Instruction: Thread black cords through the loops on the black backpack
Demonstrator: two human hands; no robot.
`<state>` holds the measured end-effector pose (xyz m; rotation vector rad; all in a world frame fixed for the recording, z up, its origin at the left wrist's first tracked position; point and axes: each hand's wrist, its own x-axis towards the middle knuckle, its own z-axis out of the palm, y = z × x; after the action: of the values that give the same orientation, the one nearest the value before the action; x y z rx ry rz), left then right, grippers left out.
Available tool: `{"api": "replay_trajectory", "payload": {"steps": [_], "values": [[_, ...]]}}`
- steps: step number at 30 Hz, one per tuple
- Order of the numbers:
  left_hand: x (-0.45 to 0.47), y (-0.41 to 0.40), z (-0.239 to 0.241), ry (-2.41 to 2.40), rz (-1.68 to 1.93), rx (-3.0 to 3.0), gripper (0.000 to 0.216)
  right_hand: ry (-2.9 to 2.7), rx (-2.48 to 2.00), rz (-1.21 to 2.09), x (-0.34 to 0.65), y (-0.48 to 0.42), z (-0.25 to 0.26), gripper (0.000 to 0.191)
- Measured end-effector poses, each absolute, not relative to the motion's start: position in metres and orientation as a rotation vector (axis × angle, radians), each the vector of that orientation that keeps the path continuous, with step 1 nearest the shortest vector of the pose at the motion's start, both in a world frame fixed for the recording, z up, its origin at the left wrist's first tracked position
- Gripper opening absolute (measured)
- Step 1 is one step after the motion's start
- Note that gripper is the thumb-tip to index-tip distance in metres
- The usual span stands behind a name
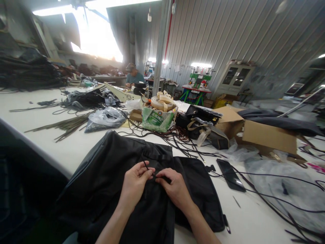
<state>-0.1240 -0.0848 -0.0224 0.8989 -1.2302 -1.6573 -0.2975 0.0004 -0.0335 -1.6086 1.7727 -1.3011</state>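
A black fabric bag (106, 176) lies flat on the white table (63, 149) right in front of me. My left hand (135, 181) rests on it with fingers pinched round a thin black cord (145, 165) whose end sticks up. My right hand (175, 186) sits beside it, fingertips pinched together at the same spot on the bag, touching the left hand's fingertips. What the right fingers grip is too small to make out.
A black phone (230, 174) lies right of the bag among loose black cords (266, 189). Behind stand a green box of webbing rolls (158, 117), plastic bags (105, 118), an open cardboard box (254, 132) and dark bags. A person sits far back.
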Motion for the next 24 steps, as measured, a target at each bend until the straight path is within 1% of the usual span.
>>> {"api": "replay_trajectory", "payload": {"steps": [10, 18, 21, 22, 24], "values": [[-0.123, -0.083, -0.029, -1.234, -1.613, 0.931, 0.043, 1.811, -1.643, -1.234, -0.297, 0.001, -0.031, 0.008], [-0.118, -0.084, -0.026, -1.229, -1.611, 0.949, 0.048, 1.753, -1.674, -1.313, -0.299, 0.000, -0.032, 0.009], [-0.113, -0.080, -0.023, -1.255, -1.628, 0.955, 0.052, 1.745, -1.704, -1.449, -0.307, 0.000, -0.032, 0.021], [-0.111, -0.078, -0.023, -1.267, -1.641, 0.957, 0.054, 1.772, -1.745, -1.454, -0.311, -0.001, -0.033, 0.024], [-0.108, -0.074, -0.024, -1.292, -1.676, 0.960, 0.057, 1.842, -1.893, -1.321, -0.317, -0.001, -0.036, 0.021]]}}
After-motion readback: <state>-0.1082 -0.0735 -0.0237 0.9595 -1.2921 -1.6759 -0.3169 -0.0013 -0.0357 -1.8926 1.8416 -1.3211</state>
